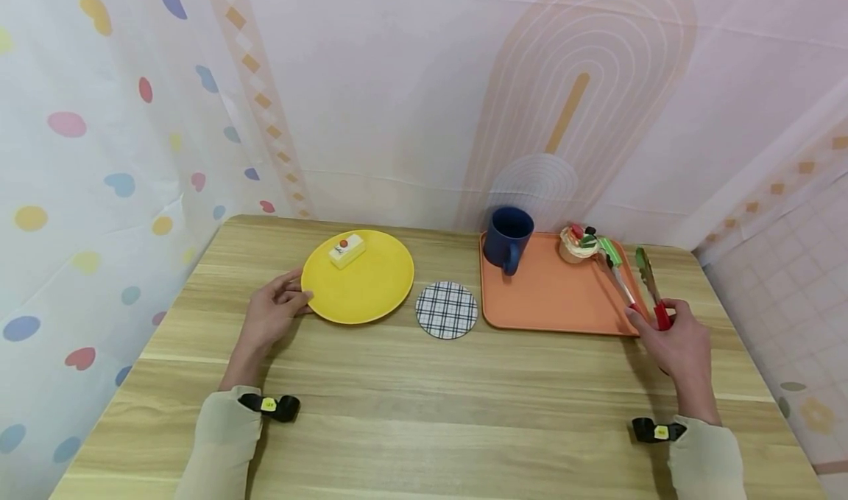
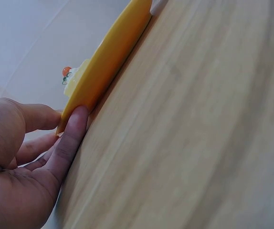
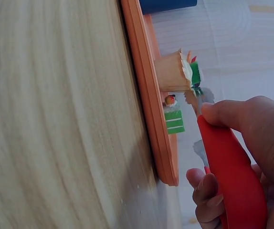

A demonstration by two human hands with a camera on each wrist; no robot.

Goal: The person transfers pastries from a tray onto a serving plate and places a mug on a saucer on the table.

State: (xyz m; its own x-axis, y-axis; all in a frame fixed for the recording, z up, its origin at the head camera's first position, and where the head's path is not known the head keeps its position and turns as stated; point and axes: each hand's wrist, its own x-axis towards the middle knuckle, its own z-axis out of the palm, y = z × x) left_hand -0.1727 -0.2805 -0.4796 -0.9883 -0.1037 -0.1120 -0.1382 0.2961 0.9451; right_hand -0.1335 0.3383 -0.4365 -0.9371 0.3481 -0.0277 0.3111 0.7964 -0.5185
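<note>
A yellow plate (image 1: 361,286) lies at the left, and my left hand (image 1: 271,314) pinches its near-left rim between thumb and fingers. Toward the plate's back sits a small pale cake slice (image 1: 347,253) with a red topping. My right hand (image 1: 682,342) grips tongs by their red handles (image 3: 230,167), over the right edge of an orange tray (image 1: 543,305). The tongs' arms stand spread apart. Between them, on the tray, is a green-striped cake slice (image 3: 174,123). Left of it stands a cupcake (image 1: 574,248) with fruit-like toppings.
A dark blue mug (image 1: 505,238) stands upright in the tray's back left corner. Between plate and tray lies a round checked coaster (image 1: 447,310). Patterned cloth (image 1: 397,95) hangs behind the wooden table (image 1: 450,412).
</note>
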